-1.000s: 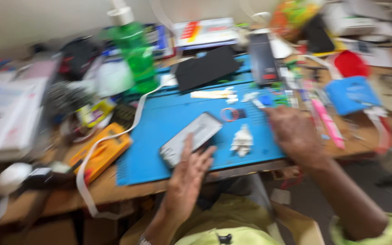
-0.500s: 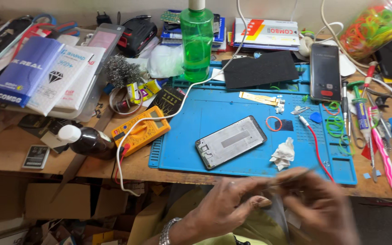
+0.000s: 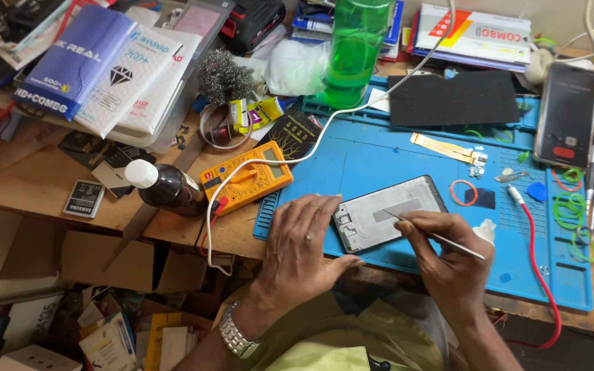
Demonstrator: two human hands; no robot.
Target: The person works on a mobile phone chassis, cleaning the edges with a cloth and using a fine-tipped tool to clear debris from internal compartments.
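Observation:
An opened phone (image 3: 386, 213) lies back-up on the blue work mat (image 3: 379, 154), showing a grey metal inner frame. My left hand (image 3: 304, 244) rests flat on the mat, pressing the phone's left end with thumb and fingers. My right hand (image 3: 448, 261) holds thin metal tweezers (image 3: 434, 235) like a pen, with their tip touching the middle of the phone's frame. A crumpled white tissue (image 3: 484, 231) sits just behind my right hand.
A yellow multimeter (image 3: 245, 177), a dark bottle (image 3: 166, 189) and a white cable lie left of the mat. A green bottle (image 3: 353, 51), black pad (image 3: 455, 97), second phone (image 3: 566, 115), rubber bands and red wire (image 3: 537, 240) crowd the back and right. Boxes clutter the floor below.
The view has steadied and moved closer. My hands, earlier together below the table edge, have come up onto the mat; the left now pins the phone and the right touches it with tweezers.

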